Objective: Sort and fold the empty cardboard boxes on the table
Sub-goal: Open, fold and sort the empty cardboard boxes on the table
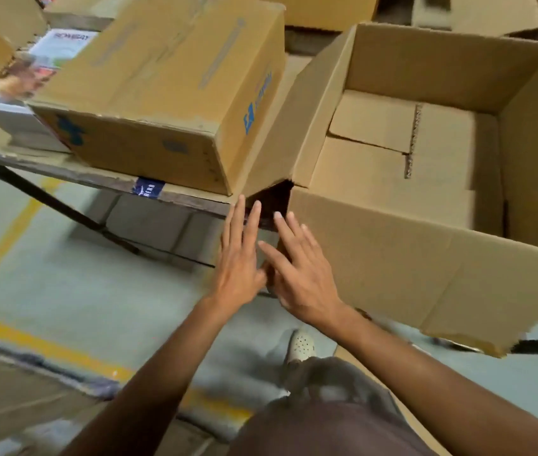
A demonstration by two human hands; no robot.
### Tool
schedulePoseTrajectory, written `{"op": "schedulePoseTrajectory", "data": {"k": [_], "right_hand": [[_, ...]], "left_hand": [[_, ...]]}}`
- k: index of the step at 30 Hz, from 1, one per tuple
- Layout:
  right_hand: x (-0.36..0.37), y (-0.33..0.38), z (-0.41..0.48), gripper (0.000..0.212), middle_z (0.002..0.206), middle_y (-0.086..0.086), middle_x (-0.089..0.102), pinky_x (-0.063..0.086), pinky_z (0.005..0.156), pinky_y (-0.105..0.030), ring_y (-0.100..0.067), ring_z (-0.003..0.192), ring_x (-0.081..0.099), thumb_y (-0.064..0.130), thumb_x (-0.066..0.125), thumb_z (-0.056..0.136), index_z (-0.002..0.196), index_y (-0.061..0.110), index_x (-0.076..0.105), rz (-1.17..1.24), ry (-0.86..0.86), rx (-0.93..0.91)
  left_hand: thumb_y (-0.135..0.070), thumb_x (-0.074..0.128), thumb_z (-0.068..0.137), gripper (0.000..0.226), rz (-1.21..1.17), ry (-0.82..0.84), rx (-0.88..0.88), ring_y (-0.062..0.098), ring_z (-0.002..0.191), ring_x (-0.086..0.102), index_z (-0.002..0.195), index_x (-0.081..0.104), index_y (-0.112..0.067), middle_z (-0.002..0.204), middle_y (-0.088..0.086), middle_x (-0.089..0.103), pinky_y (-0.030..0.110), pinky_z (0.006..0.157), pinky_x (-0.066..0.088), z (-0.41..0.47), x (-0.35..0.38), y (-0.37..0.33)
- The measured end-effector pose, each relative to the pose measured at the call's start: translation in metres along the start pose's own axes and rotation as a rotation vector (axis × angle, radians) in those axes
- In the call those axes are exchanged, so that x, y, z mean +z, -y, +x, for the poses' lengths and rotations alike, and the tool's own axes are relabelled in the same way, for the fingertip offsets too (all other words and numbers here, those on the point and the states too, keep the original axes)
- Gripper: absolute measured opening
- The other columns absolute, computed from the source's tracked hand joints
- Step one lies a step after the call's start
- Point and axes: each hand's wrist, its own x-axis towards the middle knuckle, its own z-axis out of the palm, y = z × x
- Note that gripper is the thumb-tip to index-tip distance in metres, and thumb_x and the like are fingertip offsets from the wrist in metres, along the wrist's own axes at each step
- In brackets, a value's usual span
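While neither hand holds anything, the left hand point(239, 261) and right hand point(305, 278) reach forward side by side, fingers point(239, 222) straight and slightly spread, thumbs almost meeting. Whether any fingertip touches cardboard I cannot tell. Just beyond the fingertips is the near corner of the open box point(392, 245), which overhangs the table point(73, 171) edge, probably so it can be pulled clear and flattened. Above and left of the fingertips, a closed box point(162, 77) sits on the table.

One open cardboard box point(392, 245), one closed blue-printed box point(162, 93), more boxes point(327, 9) blurred behind; one left hand point(239, 258), one right hand point(304, 274); one white shoe point(300, 345).
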Motion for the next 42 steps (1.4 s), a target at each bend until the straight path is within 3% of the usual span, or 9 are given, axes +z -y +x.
{"op": "schedulePoseTrajectory", "data": {"k": [4, 9, 15, 24, 34, 39, 42], "right_hand": [[0.042, 0.021, 0.005, 0.051, 0.159, -0.028, 0.025, 0.033, 0.116, -0.051, -0.04, 0.151, 0.018, 0.005, 0.06, 0.087, 0.137, 0.006, 0.05, 0.131, 0.191, -0.038], [0.077, 0.042, 0.021, 0.065, 0.162, -0.027, 0.016, 0.034, 0.116, -0.052, -0.041, 0.151, 0.013, 0.012, 0.064, 0.084, 0.145, 0.009, 0.042, 0.109, 0.402, 0.129], [0.107, 0.079, 0.051, 0.075, 0.162, -0.022, 0.021, 0.039, 0.11, -0.051, -0.041, 0.147, 0.027, 0.016, 0.069, 0.081, 0.149, 0.012, 0.038, 0.061, 0.408, 0.313], [0.138, 0.138, 0.123, 0.071, 0.159, -0.02, 0.027, 0.048, 0.103, -0.047, -0.038, 0.14, 0.035, 0.019, 0.069, 0.085, 0.149, 0.011, 0.04, -0.029, 0.154, 0.514], [0.116, 0.158, 0.204, 0.056, 0.159, -0.017, 0.028, 0.041, 0.107, -0.044, -0.034, 0.14, 0.035, 0.016, 0.068, 0.086, 0.14, 0.013, 0.051, -0.095, -0.189, 0.646], [0.079, 0.136, 0.254, 0.039, 0.159, -0.015, 0.03, 0.035, 0.112, -0.042, -0.031, 0.143, 0.033, 0.023, 0.066, 0.092, 0.13, 0.016, 0.059, -0.159, -0.246, 0.742], [0.065, 0.112, 0.289, 0.041, 0.16, -0.011, 0.029, 0.034, 0.112, -0.046, -0.029, 0.144, 0.03, 0.033, 0.063, 0.094, 0.132, 0.02, 0.057, -0.201, -0.172, 0.835]], "left_hand": [[-0.035, 0.044, 0.095, 0.071, 0.01, 0.001, -0.156, 0.033, 0.152, 0.009, 0.157, 0.019, -0.008, 0.164, 0.017, 0.012, 0.045, 0.123, 0.016, -0.044, -0.01, 0.066], [-0.051, 0.039, 0.099, 0.072, 0.06, 0.039, -0.253, 0.031, 0.153, 0.009, 0.156, 0.024, -0.009, 0.164, 0.016, 0.015, 0.044, 0.122, 0.017, -0.08, -0.021, 0.121], [-0.048, 0.041, 0.099, 0.069, 0.05, 0.05, -0.216, 0.028, 0.153, 0.007, 0.155, 0.026, -0.01, 0.164, 0.016, 0.015, 0.038, 0.123, 0.014, -0.078, -0.043, 0.178], [-0.047, 0.038, 0.098, 0.068, 0.031, 0.068, 0.02, 0.028, 0.153, 0.005, 0.156, 0.022, -0.013, 0.164, 0.016, 0.014, 0.048, 0.121, 0.022, -0.015, -0.114, 0.272], [-0.044, 0.038, 0.099, 0.061, -0.001, -0.061, 0.295, 0.028, 0.153, 0.006, 0.151, 0.034, -0.012, 0.162, 0.015, 0.019, 0.052, 0.122, 0.019, 0.093, -0.191, 0.288], [-0.046, 0.039, 0.1, 0.054, 0.089, -0.142, 0.323, 0.026, 0.153, 0.006, 0.144, 0.044, -0.015, 0.162, 0.012, 0.022, 0.051, 0.121, 0.018, 0.158, -0.222, 0.286], [-0.048, 0.04, 0.099, 0.054, 0.154, -0.139, 0.216, 0.028, 0.151, 0.014, 0.144, 0.044, -0.018, 0.159, 0.01, 0.028, 0.053, 0.121, 0.018, 0.194, -0.24, 0.293]]}}
